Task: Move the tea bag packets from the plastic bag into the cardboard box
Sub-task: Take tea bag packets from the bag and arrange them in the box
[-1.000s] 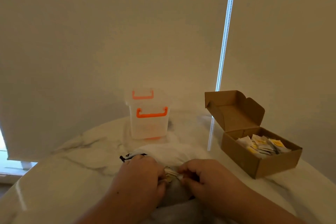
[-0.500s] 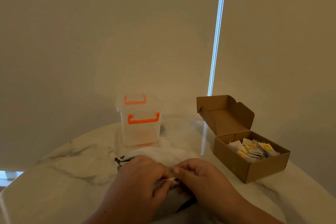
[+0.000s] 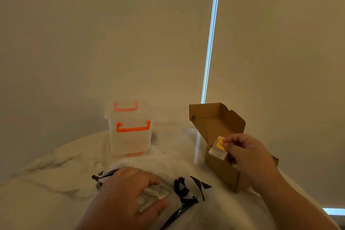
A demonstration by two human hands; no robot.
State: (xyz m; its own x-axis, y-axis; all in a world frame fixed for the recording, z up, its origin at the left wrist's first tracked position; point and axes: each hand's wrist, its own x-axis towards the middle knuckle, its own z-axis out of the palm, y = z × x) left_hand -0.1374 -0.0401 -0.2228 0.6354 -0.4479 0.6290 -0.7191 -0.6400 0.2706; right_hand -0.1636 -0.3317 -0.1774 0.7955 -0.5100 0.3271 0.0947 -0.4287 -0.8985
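The right hand [image 3: 248, 157] pinches a single tea bag packet [image 3: 217, 149] between thumb and fingertips, holding it in the air just above the near left corner of the open cardboard box [image 3: 221, 172]. The packet faces the camera flat and tilted, its yellow-labelled end up and toward the fingers, its pale end down toward the box. There is dark lettering on the yellow label, too blurred to read. The box's lid [image 3: 214, 119] stands raised at the back. The left hand [image 3: 127, 192] rests on the white plastic bag [image 3: 188, 177] at the near edge of the marble desk [image 3: 46, 183], fingers curled around a clump of packets [image 3: 155, 193] at the bag's mouth. The bag bears bold black printed marks, creased and not legible. Behind it stands a clear storage container with orange handles [image 3: 130, 136].
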